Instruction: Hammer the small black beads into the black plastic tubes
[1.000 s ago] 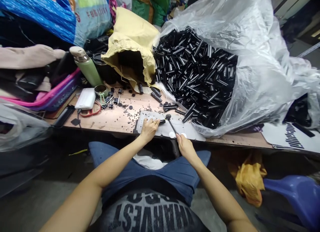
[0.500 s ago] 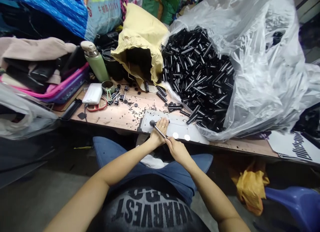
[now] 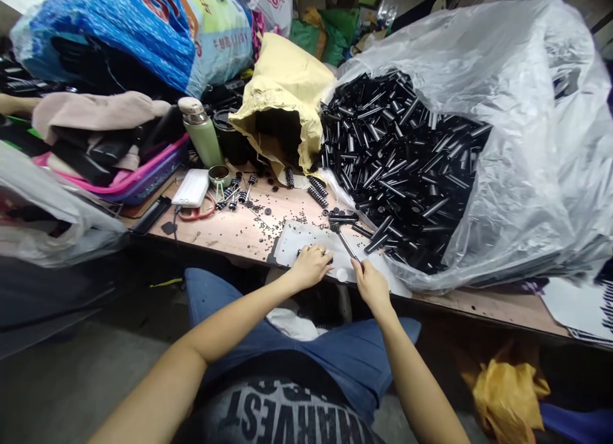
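Note:
My left hand rests on a white plastic sheet at the near edge of the wooden table. Its fingers are curled over a small dark part that I cannot make out. My right hand is closed on the grip of a thin metal rod with a round black head; the rod points up and away from me, its head near loose black tubes. A big heap of black tubes spills from a clear plastic bag just right of both hands.
A yellow paper sack lies open behind the sheet. A green flask, a white power bank, red scissors and small black beads and springs litter the left side. Bags and a pink basket crowd the far left.
The rod's head has swung from the left, over my left hand, back to the right toward the tube heap. My left hand has settled flat on the sheet. The camera has tilted upward.

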The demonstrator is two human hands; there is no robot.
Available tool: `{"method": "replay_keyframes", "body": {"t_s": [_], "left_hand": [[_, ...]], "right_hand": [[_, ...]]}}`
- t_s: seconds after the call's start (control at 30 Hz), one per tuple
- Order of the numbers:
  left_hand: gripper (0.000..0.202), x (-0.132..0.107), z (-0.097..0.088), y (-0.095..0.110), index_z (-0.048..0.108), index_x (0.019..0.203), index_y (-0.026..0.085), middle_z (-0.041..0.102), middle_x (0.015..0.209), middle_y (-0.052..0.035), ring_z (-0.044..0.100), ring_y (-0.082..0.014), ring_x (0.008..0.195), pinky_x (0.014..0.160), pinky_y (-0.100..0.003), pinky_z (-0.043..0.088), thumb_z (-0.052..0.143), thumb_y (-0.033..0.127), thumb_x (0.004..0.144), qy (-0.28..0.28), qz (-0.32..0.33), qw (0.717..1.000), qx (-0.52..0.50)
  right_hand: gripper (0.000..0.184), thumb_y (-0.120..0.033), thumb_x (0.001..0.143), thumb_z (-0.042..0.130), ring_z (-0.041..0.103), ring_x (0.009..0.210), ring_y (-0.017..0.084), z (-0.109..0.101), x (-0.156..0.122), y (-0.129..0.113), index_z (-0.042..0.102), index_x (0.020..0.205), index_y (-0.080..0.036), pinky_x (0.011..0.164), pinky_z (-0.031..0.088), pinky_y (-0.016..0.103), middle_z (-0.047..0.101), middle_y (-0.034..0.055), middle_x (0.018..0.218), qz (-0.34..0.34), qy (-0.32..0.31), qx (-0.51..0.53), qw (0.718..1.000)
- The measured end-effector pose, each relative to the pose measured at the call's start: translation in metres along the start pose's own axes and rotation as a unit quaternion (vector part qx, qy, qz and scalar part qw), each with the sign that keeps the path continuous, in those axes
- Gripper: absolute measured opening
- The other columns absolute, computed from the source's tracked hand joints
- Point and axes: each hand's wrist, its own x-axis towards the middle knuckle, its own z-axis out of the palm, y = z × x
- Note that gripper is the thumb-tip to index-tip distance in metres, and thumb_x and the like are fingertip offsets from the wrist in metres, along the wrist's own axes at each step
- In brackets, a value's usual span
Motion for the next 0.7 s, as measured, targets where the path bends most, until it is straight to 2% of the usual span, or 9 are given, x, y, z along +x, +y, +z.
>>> {"method": "replay_keyframes", "body": {"t_s": [0.1,0.17,0.23,0.3,0.37,0.43,0.47,0.57,0.7], "left_hand": [[0.031,-0.015,-0.009,0.000,0.056,0.121,0.014,0.061,0.098,-0.0121,0.055,-0.0243,0.094,0.079,-0.036,0.044,0.041,0.017,0.094,-0.045,0.040,0.998,-0.008],[0.030,-0.022,-0.018,0.000,0.058,0.120,0.016,0.062,0.096,-0.0106,0.058,-0.0230,0.090,0.078,-0.034,0.046,0.045,0.023,0.094,-0.070,0.083,0.992,-0.059],[0.038,-0.017,-0.029,-0.010,0.056,0.125,0.017,0.064,0.101,-0.0106,0.059,-0.0234,0.092,0.081,-0.034,0.048,0.051,0.036,0.092,-0.072,0.077,0.988,-0.109],[0.049,0.007,-0.045,-0.033,0.050,0.132,0.016,0.063,0.113,-0.0132,0.059,-0.0256,0.100,0.085,-0.036,0.049,0.050,0.044,0.092,-0.027,-0.021,0.992,-0.120],[0.048,0.049,-0.062,-0.067,0.046,0.135,0.014,0.059,0.123,-0.0151,0.057,-0.0274,0.109,0.088,-0.038,0.048,0.043,0.042,0.096,0.055,-0.169,0.979,-0.100],[0.050,0.096,-0.076,-0.104,0.040,0.136,0.006,0.054,0.127,-0.0225,0.053,-0.0309,0.116,0.093,-0.042,0.045,0.038,0.037,0.097,0.095,-0.221,0.967,-0.078],[0.049,0.117,-0.079,-0.120,0.041,0.134,0.003,0.054,0.126,-0.0241,0.052,-0.0316,0.117,0.095,-0.042,0.043,0.040,0.035,0.096,0.117,-0.272,0.954,-0.054],[0.046,0.163,-0.075,-0.153,0.042,0.129,-0.001,0.054,0.125,-0.0270,0.052,-0.0335,0.118,0.096,-0.043,0.041,0.046,0.027,0.093,0.113,-0.361,0.925,-0.036],[0.035,0.179,-0.051,-0.165,0.048,0.122,-0.002,0.055,0.122,-0.0297,0.053,-0.0353,0.115,0.091,-0.046,0.043,0.038,0.012,0.092,0.079,-0.419,0.903,-0.058]], "right_hand": [[0.045,-0.053,0.097,0.026,0.062,0.075,0.020,0.005,0.009,-0.002,0.056,0.091,-0.019,0.061,0.033,0.028,0.068,0.0104,0.088,-0.004,0.038,-0.023,0.999],[0.044,-0.052,0.097,0.028,0.061,0.080,0.021,0.009,0.015,-0.003,0.055,0.089,-0.019,0.063,0.034,0.029,0.066,0.0111,0.090,-0.020,0.069,-0.033,0.997],[0.042,-0.051,0.097,0.031,0.059,0.083,0.023,0.014,0.022,-0.003,0.055,0.088,-0.018,0.065,0.035,0.030,0.064,0.0112,0.088,-0.041,0.095,-0.043,0.994],[0.041,-0.052,0.096,0.034,0.057,0.083,0.023,0.019,0.026,-0.004,0.055,0.086,-0.018,0.067,0.036,0.030,0.062,0.0110,0.086,-0.058,0.117,-0.053,0.990],[0.040,-0.051,0.095,0.035,0.055,0.082,0.023,0.024,0.028,-0.005,0.055,0.085,-0.018,0.069,0.038,0.031,0.060,0.0107,0.085,-0.074,0.135,-0.058,0.986],[0.040,-0.050,0.095,0.035,0.054,0.082,0.023,0.027,0.027,-0.005,0.055,0.085,-0.017,0.071,0.039,0.032,0.059,0.0105,0.085,-0.090,0.142,-0.061,0.984],[0.040,-0.049,0.096,0.035,0.054,0.083,0.024,0.028,0.026,-0.005,0.056,0.085,-0.017,0.072,0.039,0.033,0.059,0.0105,0.086,-0.098,0.141,-0.060,0.983],[0.039,-0.048,0.096,0.036,0.054,0.085,0.024,0.023,0.027,-0.003,0.058,0.087,-0.017,0.075,0.041,0.033,0.059,0.0098,0.086,-0.127,0.128,-0.039,0.983],[0.030,-0.036,0.097,0.037,0.053,0.094,0.024,0.004,0.048,-0.006,0.061,0.096,-0.017,0.081,0.041,0.034,0.062,0.0102,0.098,-0.153,0.140,-0.005,0.978]]}}
